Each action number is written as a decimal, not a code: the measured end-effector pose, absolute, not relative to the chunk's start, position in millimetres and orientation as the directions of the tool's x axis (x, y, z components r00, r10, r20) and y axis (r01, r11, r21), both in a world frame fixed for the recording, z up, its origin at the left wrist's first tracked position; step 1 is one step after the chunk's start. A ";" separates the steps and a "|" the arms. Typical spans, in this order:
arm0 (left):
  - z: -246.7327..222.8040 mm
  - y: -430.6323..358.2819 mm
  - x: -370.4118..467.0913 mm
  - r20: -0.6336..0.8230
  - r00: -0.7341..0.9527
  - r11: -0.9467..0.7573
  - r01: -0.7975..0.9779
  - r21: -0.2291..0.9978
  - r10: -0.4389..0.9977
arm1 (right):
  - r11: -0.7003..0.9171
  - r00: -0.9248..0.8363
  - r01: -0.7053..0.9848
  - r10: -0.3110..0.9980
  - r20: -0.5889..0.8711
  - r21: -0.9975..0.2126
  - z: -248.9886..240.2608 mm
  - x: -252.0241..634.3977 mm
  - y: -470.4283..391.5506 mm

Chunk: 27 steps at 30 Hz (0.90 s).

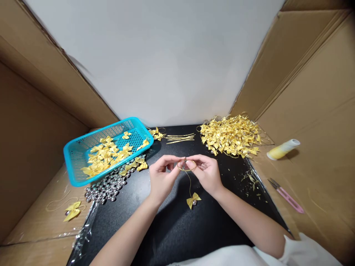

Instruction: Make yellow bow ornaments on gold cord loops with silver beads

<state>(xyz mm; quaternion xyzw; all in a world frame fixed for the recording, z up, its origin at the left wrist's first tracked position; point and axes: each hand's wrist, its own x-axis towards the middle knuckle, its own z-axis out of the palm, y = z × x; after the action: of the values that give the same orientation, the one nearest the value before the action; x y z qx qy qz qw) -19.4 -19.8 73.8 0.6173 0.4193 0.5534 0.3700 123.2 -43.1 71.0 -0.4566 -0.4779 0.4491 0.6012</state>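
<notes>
Above the middle of the black table, my left hand and my right hand meet at the fingertips. Both pinch a thin gold cord, which makes a small loop between the thumbs. From that loop the cord runs down to a yellow ribbon bow with a small silvery bell or bead at its centre. The bow hangs or rests low over the black surface; I cannot tell which. How the cord crosses inside the fingertips is partly hidden.
A turquoise basket of yellow bows stands left, beside shiny silver beads. Cut gold cords lie at the back. Finished-looking bows are heaped back right. Pink-handled snips and a thread spool are on the right cardboard.
</notes>
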 end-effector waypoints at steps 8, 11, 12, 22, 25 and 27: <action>72.7 -23.2 -23.3 0.630 0.161 -0.631 0.416 0.654 0.759 | 0.118 0.175 -0.133 0.980 0.093 -0.984 77.3 124.1 -45.9; 72.7 -21.0 -31.5 0.575 0.224 -0.601 0.491 0.630 0.787 | 0.110 0.191 -0.110 0.978 0.088 -0.988 76.4 128.0 -48.8; 70.9 -21.2 -35.2 0.519 0.254 -0.568 0.519 0.639 0.816 | 0.109 0.193 -0.098 0.977 0.088 -0.989 76.0 129.8 -50.3; 20.5 -63.7 -40.9 -0.073 0.518 -0.355 0.674 0.648 0.852 | -0.058 0.137 0.066 0.989 -0.048 -0.996 44.1 140.0 -79.4; 15.7 -69.9 -38.1 -0.057 0.533 -0.392 0.686 0.612 0.844 | -0.150 0.121 0.146 0.984 -0.133 -0.978 22.3 147.7 -91.8; 13.2 -72.2 -36.9 -0.030 0.547 -0.425 0.682 0.595 0.836 | -0.173 0.110 0.189 0.982 -0.154 -0.967 12.6 153.8 -98.5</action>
<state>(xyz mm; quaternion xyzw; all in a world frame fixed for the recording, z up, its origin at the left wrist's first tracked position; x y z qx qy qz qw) -36.9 -72.2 13.2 0.8330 0.4558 0.1365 0.2823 153.8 -98.5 12.6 -0.6097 -0.4799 0.4632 0.4282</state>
